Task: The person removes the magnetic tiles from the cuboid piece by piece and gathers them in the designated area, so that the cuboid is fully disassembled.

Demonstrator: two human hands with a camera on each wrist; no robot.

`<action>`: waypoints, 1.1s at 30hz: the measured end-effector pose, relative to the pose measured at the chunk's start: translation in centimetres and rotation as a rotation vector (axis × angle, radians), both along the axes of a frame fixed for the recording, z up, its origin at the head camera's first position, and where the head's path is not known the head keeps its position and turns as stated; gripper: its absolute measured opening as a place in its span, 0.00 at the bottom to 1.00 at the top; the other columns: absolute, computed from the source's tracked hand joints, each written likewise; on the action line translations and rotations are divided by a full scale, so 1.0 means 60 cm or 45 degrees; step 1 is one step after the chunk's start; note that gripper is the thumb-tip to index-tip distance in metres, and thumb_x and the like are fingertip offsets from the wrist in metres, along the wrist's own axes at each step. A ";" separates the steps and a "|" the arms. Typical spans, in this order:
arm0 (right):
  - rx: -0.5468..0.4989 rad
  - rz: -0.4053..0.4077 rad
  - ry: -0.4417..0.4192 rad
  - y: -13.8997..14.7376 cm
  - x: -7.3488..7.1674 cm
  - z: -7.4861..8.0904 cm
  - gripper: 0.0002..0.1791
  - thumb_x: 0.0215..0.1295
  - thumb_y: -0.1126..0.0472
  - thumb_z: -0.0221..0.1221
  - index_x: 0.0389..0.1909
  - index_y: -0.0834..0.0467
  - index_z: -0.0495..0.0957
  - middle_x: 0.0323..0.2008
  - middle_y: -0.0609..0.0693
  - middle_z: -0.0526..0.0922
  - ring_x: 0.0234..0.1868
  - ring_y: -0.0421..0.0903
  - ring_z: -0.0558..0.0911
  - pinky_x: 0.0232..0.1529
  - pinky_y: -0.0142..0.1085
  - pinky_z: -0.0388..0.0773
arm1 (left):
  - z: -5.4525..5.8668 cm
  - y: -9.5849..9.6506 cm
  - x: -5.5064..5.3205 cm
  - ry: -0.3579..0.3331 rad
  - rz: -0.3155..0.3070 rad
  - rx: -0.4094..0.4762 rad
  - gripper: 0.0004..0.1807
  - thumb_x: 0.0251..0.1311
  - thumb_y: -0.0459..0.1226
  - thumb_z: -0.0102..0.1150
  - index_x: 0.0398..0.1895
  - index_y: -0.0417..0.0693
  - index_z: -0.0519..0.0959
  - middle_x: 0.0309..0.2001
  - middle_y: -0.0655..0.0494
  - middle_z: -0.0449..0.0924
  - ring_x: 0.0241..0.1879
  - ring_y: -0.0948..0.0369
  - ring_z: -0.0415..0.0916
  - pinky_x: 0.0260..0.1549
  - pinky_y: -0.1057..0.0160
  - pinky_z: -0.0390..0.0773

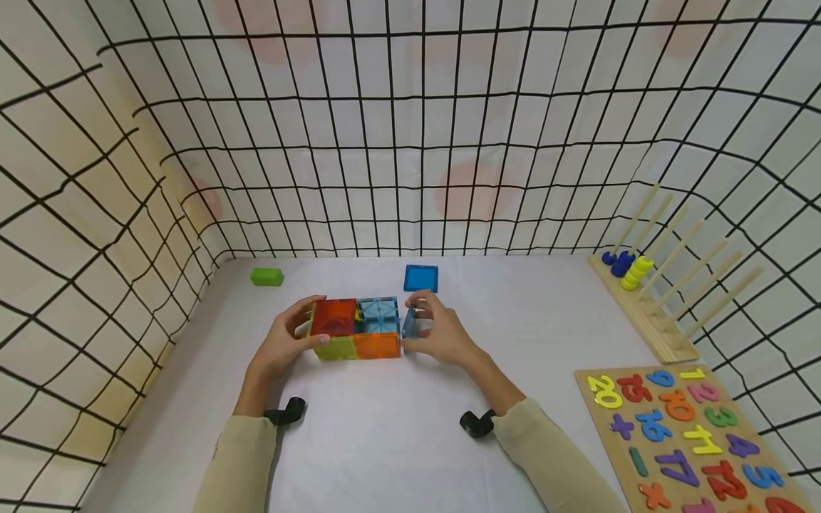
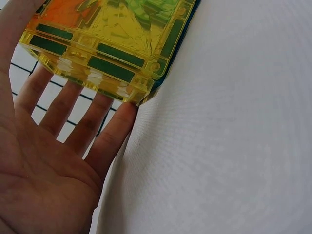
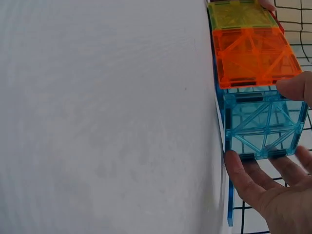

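A box of translucent magnetic tiles stands on the white cloth, with a red tile (image 1: 335,317) on top at its left. Its front has a yellow-green tile (image 1: 336,348) and an orange tile (image 1: 377,346); light blue (image 1: 380,313) shows inside the right half. My left hand (image 1: 280,340) grips the box's left end, thumb at the front and fingers behind. Between thumb and fingers, my right hand (image 1: 442,333) holds a blue magnetic tile (image 3: 265,126) upright by the right end. In the right wrist view it stands close to the orange tile; whether they touch is unclear.
Behind the box lies another blue tile (image 1: 421,278). A green block (image 1: 266,276) is at the back left. To the right stand a wooden peg rack (image 1: 663,335) with blue and yellow beads and a number board (image 1: 641,456). Black-gridded walls (image 1: 410,164) surround the table.
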State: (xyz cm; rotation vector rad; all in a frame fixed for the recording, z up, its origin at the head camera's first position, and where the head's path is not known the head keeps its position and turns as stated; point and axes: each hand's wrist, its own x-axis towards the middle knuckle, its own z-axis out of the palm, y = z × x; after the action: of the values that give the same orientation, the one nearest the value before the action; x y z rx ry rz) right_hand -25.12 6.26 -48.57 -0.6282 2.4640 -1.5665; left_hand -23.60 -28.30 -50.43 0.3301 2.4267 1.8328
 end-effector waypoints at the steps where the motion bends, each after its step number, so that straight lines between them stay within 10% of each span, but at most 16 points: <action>1: 0.004 -0.009 -0.004 0.002 -0.001 0.000 0.40 0.56 0.62 0.75 0.66 0.50 0.64 0.71 0.50 0.74 0.67 0.55 0.78 0.56 0.47 0.85 | 0.000 0.000 0.000 -0.001 0.000 -0.002 0.43 0.60 0.38 0.73 0.78 0.50 0.63 0.74 0.48 0.66 0.75 0.41 0.57 0.70 0.29 0.63; 13: -0.047 -0.001 0.000 0.042 -0.024 0.012 0.43 0.54 0.66 0.76 0.68 0.53 0.63 0.70 0.52 0.74 0.67 0.57 0.75 0.58 0.50 0.84 | 0.002 0.001 0.000 0.000 0.007 -0.020 0.44 0.59 0.40 0.73 0.78 0.51 0.63 0.74 0.48 0.66 0.75 0.41 0.58 0.69 0.30 0.66; 33: 0.264 -0.144 -0.023 0.133 -0.113 0.027 0.44 0.58 0.58 0.73 0.75 0.47 0.66 0.71 0.60 0.70 0.63 0.63 0.78 0.61 0.55 0.81 | -0.004 -0.001 -0.002 0.011 0.007 -0.021 0.43 0.60 0.40 0.73 0.77 0.53 0.64 0.73 0.52 0.68 0.74 0.42 0.61 0.68 0.32 0.68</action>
State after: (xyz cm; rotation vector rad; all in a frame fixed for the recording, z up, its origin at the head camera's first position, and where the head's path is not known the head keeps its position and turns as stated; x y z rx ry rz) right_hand -31.92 14.22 -46.98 -0.4477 2.6435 -1.3204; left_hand -23.72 -28.33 -50.66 0.3306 2.4496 1.8162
